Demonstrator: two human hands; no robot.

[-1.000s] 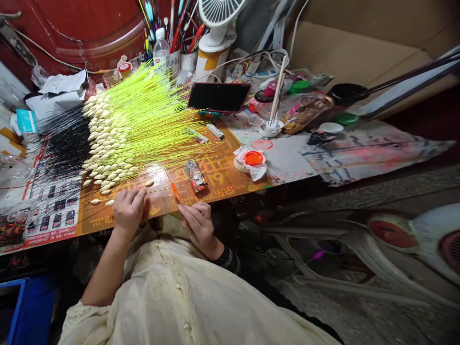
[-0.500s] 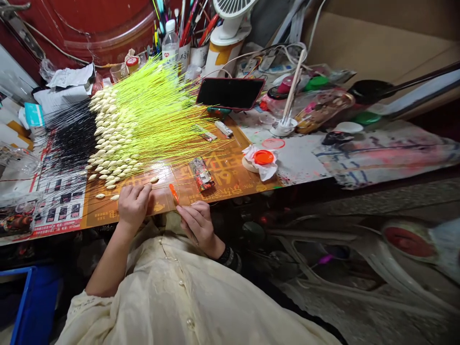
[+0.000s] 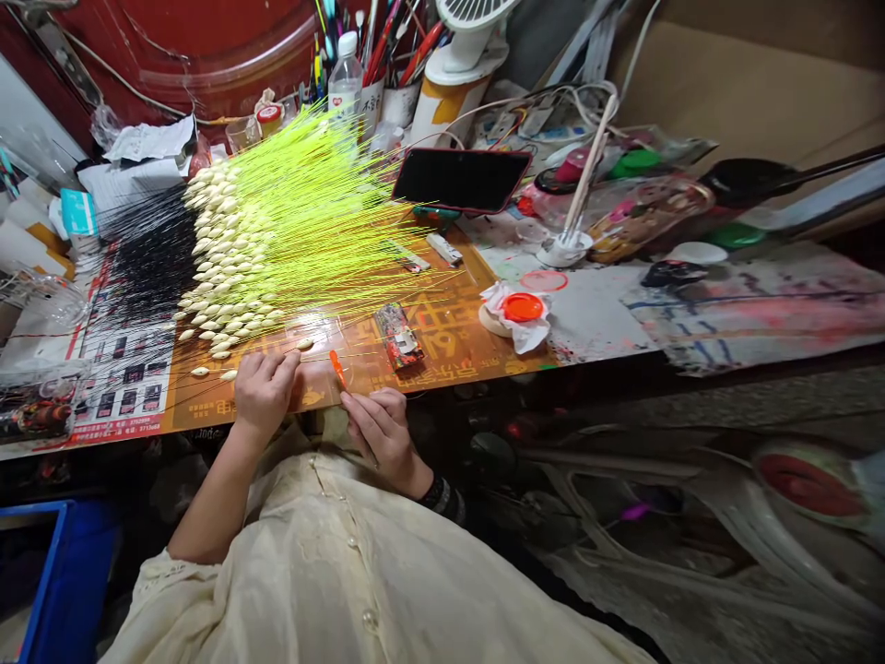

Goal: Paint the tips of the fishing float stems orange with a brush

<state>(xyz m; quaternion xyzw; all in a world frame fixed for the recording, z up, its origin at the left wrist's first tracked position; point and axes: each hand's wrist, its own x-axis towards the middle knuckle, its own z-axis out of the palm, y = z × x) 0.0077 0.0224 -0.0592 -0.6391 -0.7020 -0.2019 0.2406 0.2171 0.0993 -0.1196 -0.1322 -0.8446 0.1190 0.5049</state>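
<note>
My left hand (image 3: 261,392) rests at the table's front edge with its fingers curled and pinched on a thin yellow stem with a cream oval float (image 3: 304,344) at its end. My right hand (image 3: 379,429) is closed around a small brush with an orange tip (image 3: 336,367), held just right of the left hand. Behind them lies a large fan of neon-yellow stems (image 3: 311,212) with several cream float bodies (image 3: 225,277) in rows. Two loose floats (image 3: 211,373) lie left of my left hand.
A bundle of black stems (image 3: 148,267) lies at the left. A phone (image 3: 462,180), a lighter-like object (image 3: 397,336), an orange lid on tissue (image 3: 522,307), a fan (image 3: 463,46), brush cups (image 3: 377,92) and paint-stained paper (image 3: 725,304) crowd the table (image 3: 442,350). A blue bin (image 3: 62,581) sits lower left.
The view has shifted slightly, so everything sits a little further right and lower. Both hands keep their grips and places at the table edge.
</note>
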